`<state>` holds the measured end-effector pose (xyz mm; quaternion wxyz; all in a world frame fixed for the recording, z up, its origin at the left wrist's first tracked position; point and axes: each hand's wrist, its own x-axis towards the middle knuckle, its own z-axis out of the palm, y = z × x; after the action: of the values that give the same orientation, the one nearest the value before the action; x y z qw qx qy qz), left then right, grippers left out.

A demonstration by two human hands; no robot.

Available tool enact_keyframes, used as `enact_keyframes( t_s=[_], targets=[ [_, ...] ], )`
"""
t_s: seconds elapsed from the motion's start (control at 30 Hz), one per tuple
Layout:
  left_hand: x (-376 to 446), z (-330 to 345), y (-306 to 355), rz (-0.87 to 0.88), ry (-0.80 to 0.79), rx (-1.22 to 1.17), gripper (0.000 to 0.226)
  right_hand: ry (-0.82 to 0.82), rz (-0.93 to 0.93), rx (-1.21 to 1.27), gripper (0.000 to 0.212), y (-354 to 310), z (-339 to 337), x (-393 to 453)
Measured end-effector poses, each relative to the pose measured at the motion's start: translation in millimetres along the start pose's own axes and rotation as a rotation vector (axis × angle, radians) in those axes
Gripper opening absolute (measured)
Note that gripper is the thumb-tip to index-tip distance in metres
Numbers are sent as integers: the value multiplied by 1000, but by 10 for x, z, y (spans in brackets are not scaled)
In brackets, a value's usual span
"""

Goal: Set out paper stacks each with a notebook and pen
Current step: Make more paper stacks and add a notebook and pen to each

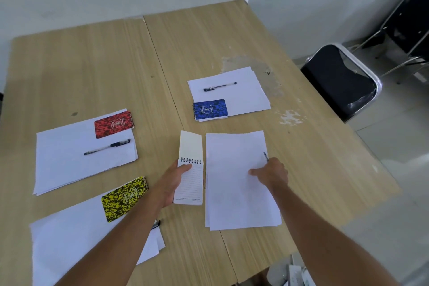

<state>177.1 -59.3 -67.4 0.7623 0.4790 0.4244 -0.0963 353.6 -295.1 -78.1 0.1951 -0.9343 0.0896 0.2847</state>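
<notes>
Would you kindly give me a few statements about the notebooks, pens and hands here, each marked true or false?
1. The left hand holds an open notebook. True.
2. The blue notebook lies open. False: it is closed, resting partly on its paper stack.
3. The right hand holds a pen over the near right stack. True.
4. The red notebook sits on bare table, away from any paper. False: it overlaps a stack's corner.
5. A pen lies on the yellow notebook. False: nothing lies on its cover.

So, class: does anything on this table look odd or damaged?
Yes. The tabletop has worn, peeling patches beside the far paper stack. Also, the notebook in the left hand lies open, unlike the closed red notebook.
</notes>
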Motion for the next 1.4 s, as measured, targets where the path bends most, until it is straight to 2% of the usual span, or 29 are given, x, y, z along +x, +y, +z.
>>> enact_keyframes(
  t_s=[0.17, 0.33, 0.43, 0.53, 0.6, 0.67, 0.8, 0.9, 1.0, 1.17, 1.4],
  targets=[
    [-69, 52, 26, -1, -24, 5, 24, -11, -33, 17, 49, -18, 11, -24],
    [-39, 10, 24, 17, -7, 5, 24, -110, -127, 184, 22, -1, -66, 38],
    [2, -80, 65, 36, 73, -26, 22, -152, -267, 205, 17, -39, -184, 20],
    [-2, -224, 198, 18, 197, -83, 30, -199, -409, 190, 16, -178, -397, -8],
    [-20, -329, 296, 29, 246, -112, 31, -287, -478, 201, 13, -303, -561, 4],
    [-8, -432, 373, 91, 288, -109, 23, -388, -509, 169, 22, -468, -722, 29],
    [-56, -506, 433, 172, 318, -151, 37, -617, -430, 93, 44, -829, -856, 54],
    [-143, -477, 399, 186, 249, -173, 42, -754, -343, 116, 53, -987, -746, 19],
    [-210, -437, 383, 200, 131, -162, 35, -805, -268, 129, 51, -992, -618, 11],
    [-186, -560, 329, 129, 14, -248, 51, -871, -207, 149, 46, -901, -560, 56],
    [-125, -536, 297, 48, -101, -301, 35, -950, -127, 208, 43, -765, -560, 115]
  ],
)
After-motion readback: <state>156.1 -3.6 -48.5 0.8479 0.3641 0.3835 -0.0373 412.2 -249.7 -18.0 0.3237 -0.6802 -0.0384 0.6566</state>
